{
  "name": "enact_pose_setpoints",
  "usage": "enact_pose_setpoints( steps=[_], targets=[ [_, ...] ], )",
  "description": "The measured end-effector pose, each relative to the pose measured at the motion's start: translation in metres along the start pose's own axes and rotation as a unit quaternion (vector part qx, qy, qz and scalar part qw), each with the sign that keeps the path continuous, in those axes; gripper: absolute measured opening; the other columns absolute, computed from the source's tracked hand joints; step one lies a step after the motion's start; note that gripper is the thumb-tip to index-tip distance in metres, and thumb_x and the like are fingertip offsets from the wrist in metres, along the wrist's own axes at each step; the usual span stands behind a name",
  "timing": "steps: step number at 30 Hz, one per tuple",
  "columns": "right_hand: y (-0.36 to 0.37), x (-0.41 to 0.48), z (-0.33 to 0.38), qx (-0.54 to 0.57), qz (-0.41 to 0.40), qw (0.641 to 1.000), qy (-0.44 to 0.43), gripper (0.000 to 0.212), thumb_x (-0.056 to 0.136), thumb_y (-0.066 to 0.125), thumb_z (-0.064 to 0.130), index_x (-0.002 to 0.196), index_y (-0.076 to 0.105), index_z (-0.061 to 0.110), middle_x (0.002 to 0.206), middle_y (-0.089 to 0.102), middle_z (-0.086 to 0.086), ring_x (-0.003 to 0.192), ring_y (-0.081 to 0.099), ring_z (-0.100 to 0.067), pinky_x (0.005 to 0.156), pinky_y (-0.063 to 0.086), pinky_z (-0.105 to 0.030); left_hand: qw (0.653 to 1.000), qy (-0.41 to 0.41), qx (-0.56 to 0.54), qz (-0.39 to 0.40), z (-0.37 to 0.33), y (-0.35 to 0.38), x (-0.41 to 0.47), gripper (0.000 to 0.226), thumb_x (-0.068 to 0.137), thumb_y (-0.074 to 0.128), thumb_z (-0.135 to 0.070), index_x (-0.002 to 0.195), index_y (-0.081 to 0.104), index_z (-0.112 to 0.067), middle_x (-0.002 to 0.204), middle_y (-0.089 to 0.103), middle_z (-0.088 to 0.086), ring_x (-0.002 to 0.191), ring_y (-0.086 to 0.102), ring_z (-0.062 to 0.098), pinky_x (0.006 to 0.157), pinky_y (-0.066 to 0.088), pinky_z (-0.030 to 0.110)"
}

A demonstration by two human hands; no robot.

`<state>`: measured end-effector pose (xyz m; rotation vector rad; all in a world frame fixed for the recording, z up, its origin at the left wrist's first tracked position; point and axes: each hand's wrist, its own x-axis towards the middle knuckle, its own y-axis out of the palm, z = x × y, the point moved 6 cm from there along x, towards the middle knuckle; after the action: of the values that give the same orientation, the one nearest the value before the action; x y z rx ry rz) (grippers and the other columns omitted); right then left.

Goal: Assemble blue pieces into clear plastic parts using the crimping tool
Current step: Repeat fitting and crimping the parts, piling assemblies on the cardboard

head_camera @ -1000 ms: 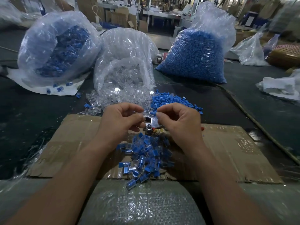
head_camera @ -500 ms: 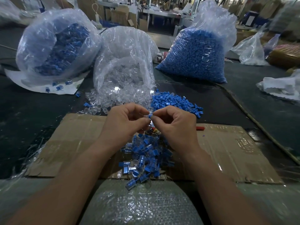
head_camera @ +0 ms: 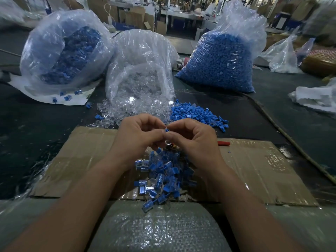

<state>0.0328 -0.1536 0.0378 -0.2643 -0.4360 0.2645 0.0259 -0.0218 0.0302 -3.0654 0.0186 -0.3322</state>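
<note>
I see the left hand [head_camera: 140, 137] and right hand [head_camera: 192, 140] pinching one small blue plastic piece [head_camera: 166, 130] between fingertips, directly above the metal crimping tool [head_camera: 168, 144], both equally near; long axis unclear.

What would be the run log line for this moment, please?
left hand: pinching blue piece | right hand: pinching same piece | finished pile: below hands on cardboard

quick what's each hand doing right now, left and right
Left hand: closed, fingertips pinching the small blue piece.
Right hand: closed, pinching the same blue piece from the other side.
</note>
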Motion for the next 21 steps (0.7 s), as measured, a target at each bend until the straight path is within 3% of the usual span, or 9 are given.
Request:
enact_pose_setpoints(
  steps=[5, 10, 15, 21],
  targets=[
    [0.001, -0.002, 0.003, 0.012, 0.021, 0.999, -0.020, 0.036, 0.074, 0.070, 0.000, 0.088, 0.066, 0.034, 0.082, 0.068, 0.019, 0.083, 0.067, -0.004, 0.075, 0.053, -0.019, 0.999, -0.038, -0.032, 0.012, 0.005, -0.001, 0.003, 0.013, 0.078, 0.061, 0.007, 0.075, 0.060, -0.005, 0.055, 0.066, 0.005, 0.046, 0.061, 0.012, 0.044, 0.048, 0.017],
    [-0.002, -0.003, 0.006, -0.010, 0.020, 0.999, -0.035, 0.035, 0.072, 0.072, 0.002, 0.084, 0.065, 0.034, 0.079, 0.067, 0.023, 0.079, 0.066, -0.001, 0.070, 0.050, -0.012, 0.996, -0.064, -0.051, 0.031, 0.009, 0.001, 0.003, 0.011, 0.074, 0.064, 0.005, 0.075, 0.061, -0.006, 0.058, 0.067, 0.009, 0.048, 0.063, 0.015, 0.044, 0.048, 0.018],
    [-0.004, -0.003, 0.011, -0.028, 0.024, 0.997, -0.063, 0.032, 0.070, 0.073, 0.000, 0.083, 0.065, 0.029, 0.078, 0.066, 0.011, 0.076, 0.065, -0.007, 0.070, 0.052, -0.016, 0.995, -0.074, -0.055, 0.043, 0.012, 0.002, 0.003, 0.010, 0.073, 0.065, 0.003, 0.073, 0.063, -0.006, 0.058, 0.067, 0.010, 0.048, 0.064, 0.017, 0.044, 0.049, 0.019],
    [-0.006, -0.003, 0.013, -0.033, 0.025, 0.996, -0.075, 0.032, 0.069, 0.073, -0.001, 0.083, 0.063, 0.026, 0.077, 0.063, 0.014, 0.073, 0.062, 0.002, 0.068, 0.048, -0.010, 0.994, -0.080, -0.060, 0.051, 0.012, 0.004, 0.003, 0.007, 0.069, 0.067, -0.002, 0.073, 0.063, -0.007, 0.060, 0.068, 0.010, 0.049, 0.064, 0.016, 0.045, 0.050, 0.019]
  ],
)
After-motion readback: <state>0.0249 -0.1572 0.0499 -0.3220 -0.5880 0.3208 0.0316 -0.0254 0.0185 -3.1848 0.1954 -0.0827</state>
